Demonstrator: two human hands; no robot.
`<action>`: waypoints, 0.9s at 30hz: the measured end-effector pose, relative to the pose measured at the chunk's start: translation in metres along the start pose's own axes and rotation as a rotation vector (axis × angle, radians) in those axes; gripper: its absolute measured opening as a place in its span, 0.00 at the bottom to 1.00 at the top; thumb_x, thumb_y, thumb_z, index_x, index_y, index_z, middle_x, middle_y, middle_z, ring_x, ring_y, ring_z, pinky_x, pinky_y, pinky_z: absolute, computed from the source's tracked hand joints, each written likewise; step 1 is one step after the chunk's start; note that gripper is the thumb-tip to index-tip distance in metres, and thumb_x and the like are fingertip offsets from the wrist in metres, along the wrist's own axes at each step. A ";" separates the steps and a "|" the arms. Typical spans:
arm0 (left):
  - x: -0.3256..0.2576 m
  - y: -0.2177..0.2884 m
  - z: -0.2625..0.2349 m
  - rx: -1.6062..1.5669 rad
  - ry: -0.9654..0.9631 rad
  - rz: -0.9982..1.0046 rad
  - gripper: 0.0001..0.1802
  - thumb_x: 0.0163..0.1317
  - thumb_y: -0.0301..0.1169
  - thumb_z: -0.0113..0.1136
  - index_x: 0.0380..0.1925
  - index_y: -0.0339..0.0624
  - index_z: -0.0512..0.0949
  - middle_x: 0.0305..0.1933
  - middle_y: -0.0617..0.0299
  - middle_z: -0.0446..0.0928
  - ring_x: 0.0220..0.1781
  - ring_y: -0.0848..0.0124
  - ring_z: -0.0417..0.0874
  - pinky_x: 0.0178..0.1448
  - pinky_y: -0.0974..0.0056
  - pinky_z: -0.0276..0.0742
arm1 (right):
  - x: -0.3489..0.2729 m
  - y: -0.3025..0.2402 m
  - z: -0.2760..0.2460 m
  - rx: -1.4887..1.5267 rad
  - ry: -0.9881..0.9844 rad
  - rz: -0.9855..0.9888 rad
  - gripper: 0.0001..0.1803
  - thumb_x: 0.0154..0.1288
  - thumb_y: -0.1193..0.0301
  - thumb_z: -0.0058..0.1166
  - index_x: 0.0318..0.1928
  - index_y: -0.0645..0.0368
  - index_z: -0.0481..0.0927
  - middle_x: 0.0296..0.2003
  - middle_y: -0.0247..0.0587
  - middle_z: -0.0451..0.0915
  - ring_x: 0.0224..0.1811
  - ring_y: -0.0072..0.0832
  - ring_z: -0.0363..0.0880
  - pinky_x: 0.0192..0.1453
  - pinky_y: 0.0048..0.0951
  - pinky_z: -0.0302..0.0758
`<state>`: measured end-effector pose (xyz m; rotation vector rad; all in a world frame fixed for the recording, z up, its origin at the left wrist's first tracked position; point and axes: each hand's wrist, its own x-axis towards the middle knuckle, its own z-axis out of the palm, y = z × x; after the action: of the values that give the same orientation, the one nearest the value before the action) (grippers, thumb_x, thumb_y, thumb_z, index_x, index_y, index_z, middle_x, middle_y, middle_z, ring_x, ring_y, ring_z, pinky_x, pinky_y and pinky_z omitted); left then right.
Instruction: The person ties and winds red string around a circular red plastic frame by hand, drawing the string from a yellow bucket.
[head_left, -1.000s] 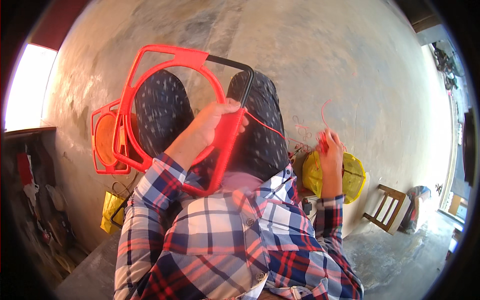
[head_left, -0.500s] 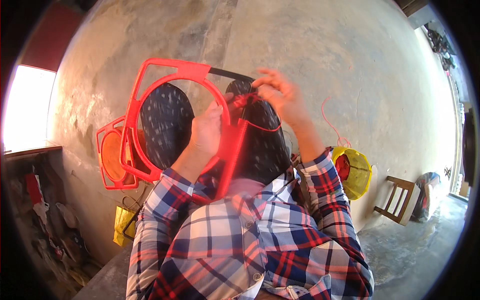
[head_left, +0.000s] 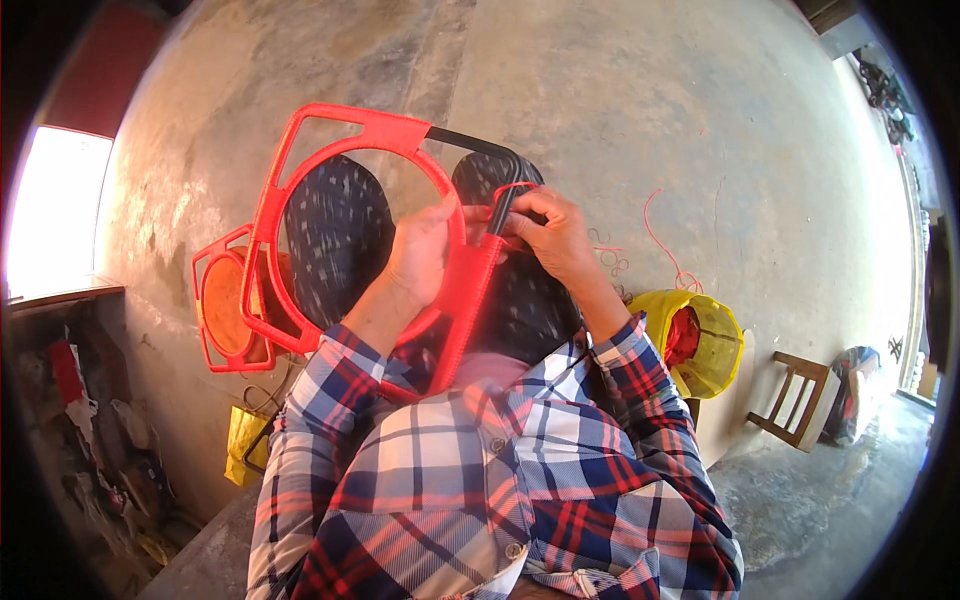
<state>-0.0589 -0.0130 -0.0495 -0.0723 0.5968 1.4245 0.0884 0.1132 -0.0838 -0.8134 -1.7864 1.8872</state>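
Observation:
A squarish frame (head_left: 473, 280) with a round ring inside it lies tilted across my lap, mostly wrapped in red. Its upper right corner is a bare black bar (head_left: 468, 144). My left hand (head_left: 416, 258) grips the ring's right side, with its fingertips behind the frame. At the black upright, just above where the red wrapping ends, my right hand (head_left: 556, 234) pinches a red cord (head_left: 514, 186). That cord loops over the bar. Where the rest of the cord runs, between and behind the hands, is hidden.
On my left stand a similar red frame (head_left: 204, 345) and a yellow bag (head_left: 243, 440). A yellow container (head_left: 728, 345) on my right holds red material (head_left: 683, 337). Beyond it is a wooden stool (head_left: 787, 405). A loose red strand (head_left: 650, 222) lies on the concrete floor.
My right hand has come down and in from above the black corner to its upright. The red cord, bunched there before, now loops over the bar. The frame has shifted slightly.

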 end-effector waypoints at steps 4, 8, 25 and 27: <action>-0.004 -0.004 -0.008 0.122 0.118 0.088 0.20 0.66 0.39 0.53 0.48 0.33 0.73 0.43 0.50 0.80 0.42 0.58 0.83 0.49 0.56 0.80 | -0.022 -0.023 -0.027 -0.349 0.040 -0.199 0.08 0.55 0.72 0.63 0.36 0.61 0.81 0.38 0.40 0.78 0.42 0.28 0.76 0.45 0.31 0.72; -0.005 0.003 0.012 0.342 0.239 -0.152 0.14 0.64 0.35 0.58 0.42 0.35 0.77 0.36 0.52 0.81 0.36 0.62 0.84 0.41 0.60 0.81 | -0.072 -0.057 -0.061 0.582 -0.087 -0.232 0.05 0.57 0.71 0.55 0.31 0.58 0.74 0.35 0.47 0.78 0.40 0.36 0.76 0.46 0.39 0.69; -0.005 0.008 0.009 0.363 0.309 -0.063 0.07 0.61 0.32 0.57 0.34 0.40 0.74 0.28 0.51 0.80 0.25 0.62 0.81 0.32 0.59 0.78 | -0.142 -0.071 -0.117 0.452 0.185 -0.010 0.07 0.59 0.77 0.56 0.39 0.63 0.76 0.32 0.39 0.77 0.26 0.22 0.73 0.28 0.26 0.69; -0.008 0.009 0.009 0.385 0.310 -0.083 0.06 0.61 0.31 0.57 0.33 0.41 0.74 0.28 0.51 0.79 0.26 0.60 0.81 0.33 0.58 0.77 | -0.105 -0.073 -0.055 -0.022 -0.141 0.026 0.06 0.59 0.76 0.56 0.36 0.64 0.79 0.34 0.40 0.80 0.34 0.31 0.80 0.39 0.28 0.74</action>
<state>-0.0641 -0.0153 -0.0358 -0.0114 1.1033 1.2042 0.1963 0.0916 0.0022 -0.7310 -1.8919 1.9894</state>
